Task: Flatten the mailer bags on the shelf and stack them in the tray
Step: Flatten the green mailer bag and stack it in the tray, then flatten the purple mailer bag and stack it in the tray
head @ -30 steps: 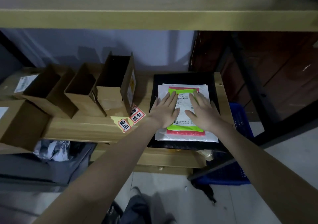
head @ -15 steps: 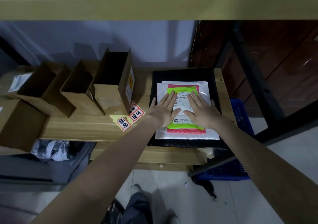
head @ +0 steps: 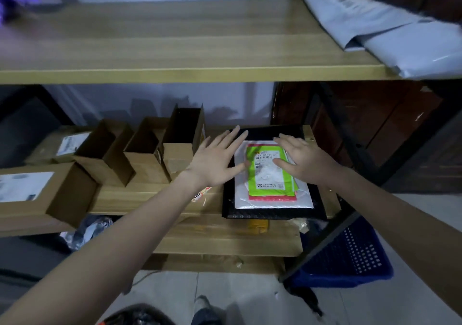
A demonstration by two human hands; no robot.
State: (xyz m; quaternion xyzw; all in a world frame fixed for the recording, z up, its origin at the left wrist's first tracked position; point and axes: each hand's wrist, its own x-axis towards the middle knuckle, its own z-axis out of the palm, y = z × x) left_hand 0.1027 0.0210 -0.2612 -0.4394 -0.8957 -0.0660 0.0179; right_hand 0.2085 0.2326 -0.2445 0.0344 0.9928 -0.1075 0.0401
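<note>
1. My left hand (head: pixel 215 161) is spread flat with straight fingers and holds nothing. It sits over the left rim of the black tray (head: pixel 275 216), its fingertips near the tray's far-left corner. Contact with the tray cannot be confirmed.
2. My right hand (head: pixel 301 158) is spread with straight fingers and holds nothing. It lies over the upper right part of the mailer stack; the thumb lies across the white label (head: pixel 268 172).
3. The black tray rests on the right end of the middle wooden shelf (head: pixel 150 197).
4. The stack in the tray reads, from top to bottom: green mailer bag (head: pixel 271 189), pink bubble mailer (head: pixel 272 199), white mailer bag (head: pixel 275 204). All three lie flat.
5. Three open cardboard boxes (head: pixel 147 147) stand in a row to the left of the tray. A larger cardboard box (head: pixel 37 194) lies at the shelf's left end.
6. A red-and-white sticker (head: pixel 201 194) lies on the shelf just left of the tray, partly under my left wrist.
7. On the upper shelf (head: pixel 175 50), grey poly mailer bags (head: pixel 390 32) lie at the right end, unflattened.
8. A blue plastic basket (head: pixel 355 257) stands on the floor below the tray's right side.
</note>
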